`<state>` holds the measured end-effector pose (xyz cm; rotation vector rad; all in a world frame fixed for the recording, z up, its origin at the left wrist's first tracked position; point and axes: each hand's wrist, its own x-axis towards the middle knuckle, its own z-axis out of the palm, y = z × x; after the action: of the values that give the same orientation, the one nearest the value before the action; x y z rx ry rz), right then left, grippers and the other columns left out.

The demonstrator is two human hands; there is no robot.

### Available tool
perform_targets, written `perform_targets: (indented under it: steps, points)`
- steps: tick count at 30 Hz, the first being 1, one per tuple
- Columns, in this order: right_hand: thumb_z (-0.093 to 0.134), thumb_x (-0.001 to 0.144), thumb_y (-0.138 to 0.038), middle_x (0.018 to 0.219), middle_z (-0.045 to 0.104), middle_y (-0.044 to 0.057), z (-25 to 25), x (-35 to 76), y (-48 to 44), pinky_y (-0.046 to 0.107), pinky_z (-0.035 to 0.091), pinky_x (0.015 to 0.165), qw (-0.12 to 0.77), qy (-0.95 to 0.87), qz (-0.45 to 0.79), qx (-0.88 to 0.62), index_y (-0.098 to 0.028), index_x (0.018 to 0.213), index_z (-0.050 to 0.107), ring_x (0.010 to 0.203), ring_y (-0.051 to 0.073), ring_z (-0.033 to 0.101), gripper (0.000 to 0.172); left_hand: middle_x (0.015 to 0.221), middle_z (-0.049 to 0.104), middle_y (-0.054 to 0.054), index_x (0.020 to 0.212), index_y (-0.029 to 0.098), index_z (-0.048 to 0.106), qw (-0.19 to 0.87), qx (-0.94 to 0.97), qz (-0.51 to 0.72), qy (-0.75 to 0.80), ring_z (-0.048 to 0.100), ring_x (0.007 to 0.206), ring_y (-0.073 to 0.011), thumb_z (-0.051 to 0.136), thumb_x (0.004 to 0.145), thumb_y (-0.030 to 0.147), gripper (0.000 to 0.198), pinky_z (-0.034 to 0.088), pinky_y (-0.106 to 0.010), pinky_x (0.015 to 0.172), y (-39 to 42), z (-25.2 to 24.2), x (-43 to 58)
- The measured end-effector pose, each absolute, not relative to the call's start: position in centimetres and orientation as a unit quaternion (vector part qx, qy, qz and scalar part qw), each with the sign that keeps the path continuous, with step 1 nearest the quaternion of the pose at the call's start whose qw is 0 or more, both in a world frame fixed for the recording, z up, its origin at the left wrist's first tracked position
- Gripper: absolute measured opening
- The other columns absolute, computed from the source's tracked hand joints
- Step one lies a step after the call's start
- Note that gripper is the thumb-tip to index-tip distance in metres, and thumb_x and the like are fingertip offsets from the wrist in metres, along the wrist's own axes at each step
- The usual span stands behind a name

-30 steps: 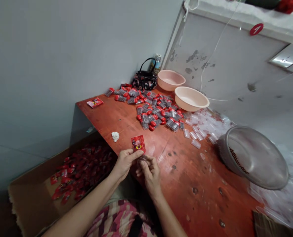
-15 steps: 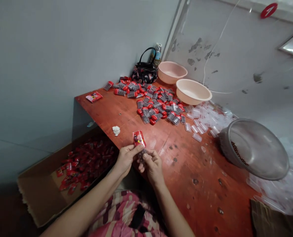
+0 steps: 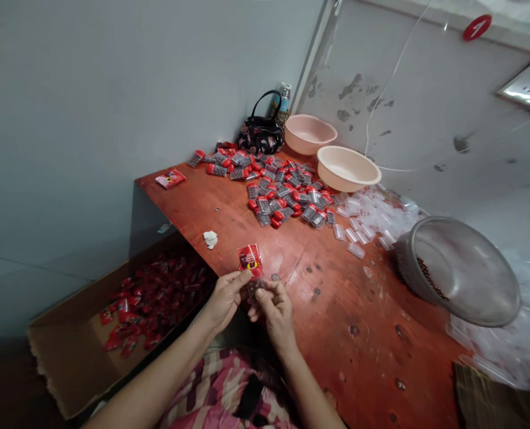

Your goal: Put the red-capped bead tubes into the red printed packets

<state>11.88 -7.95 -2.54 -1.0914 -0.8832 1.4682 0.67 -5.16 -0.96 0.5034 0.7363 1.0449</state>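
Near the table's front edge, my left hand (image 3: 227, 298) pinches the lower part of a red printed packet (image 3: 250, 257) between thumb and fingers. My right hand (image 3: 277, 310) is closed on a small clear box of dark balls (image 3: 254, 288), just below the packet. Box and packet meet between the two hands; whether the box is partly inside the packet I cannot tell. Farther back lies a heap of similar boxes with red caps (image 3: 287, 193). A cardboard carton (image 3: 63, 363) below left holds many red packets (image 3: 157, 292).
Clear empty boxes (image 3: 372, 214) lie right of the heap. A grey basin (image 3: 464, 262) holds brown balls at right. Two pale basins (image 3: 349, 170), a black handbag (image 3: 261, 134) and a flask (image 3: 283, 101) stand at the back. A white crumpled scrap (image 3: 210, 239) lies left.
The red packet has turned a little and now shows its printed face more squarely. Both hands stay closed in nearly the same place. The view has shifted slightly.
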Motion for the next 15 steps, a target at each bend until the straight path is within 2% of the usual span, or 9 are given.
perform_targets:
  steps: [3,7,11,15]
  points:
    - [0.055,0.078,-0.033,0.056,0.056,-0.005,-2.54,11.96,-8.32,0.017,0.042,0.037,0.511,-0.409,0.578,-0.487,-0.018,0.088,0.045,0.039,0.008,0.052,0.020,0.056,0.057,-0.002,0.075,0.010,0.060,0.774,0.201,0.486,0.354,0.049,0.039,-0.0116,0.059,0.071,0.033,0.023,0.038,-0.024,0.035,-4.95,-0.94,0.92]
    - [0.058,0.077,-0.030,0.064,0.059,-0.002,-2.44,11.92,-8.47,0.019,0.045,0.042,0.516,-0.454,0.505,-0.522,-0.018,0.094,0.046,0.045,0.009,0.055,0.024,0.056,0.059,-0.001,0.068,0.010,0.061,0.725,0.225,0.503,0.413,0.052,0.045,-0.0110,0.068,0.063,0.027,0.019,0.039,-0.022,0.041,-4.67,-1.02,1.24]
    - [0.055,0.078,-0.033,0.053,0.057,-0.005,-2.20,11.67,-8.14,0.017,0.041,0.036,0.529,-0.395,0.573,-0.485,-0.018,0.089,0.043,0.037,0.008,0.052,0.022,0.050,0.058,0.000,0.064,0.011,0.061,0.684,0.248,0.509,0.461,0.046,0.035,-0.0089,0.068,0.061,0.033,0.023,0.033,-0.021,0.034,-5.08,-1.04,1.61]
    - [0.057,0.077,-0.034,0.049,0.056,-0.006,-2.08,11.79,-8.13,0.016,0.041,0.036,0.523,-0.372,0.605,-0.471,-0.018,0.083,0.041,0.035,0.008,0.052,0.022,0.051,0.059,-0.002,0.071,0.010,0.063,0.729,0.220,0.492,0.422,0.044,0.032,-0.0096,0.065,0.064,0.037,0.028,0.033,-0.022,0.030,-5.53,-0.86,1.67]
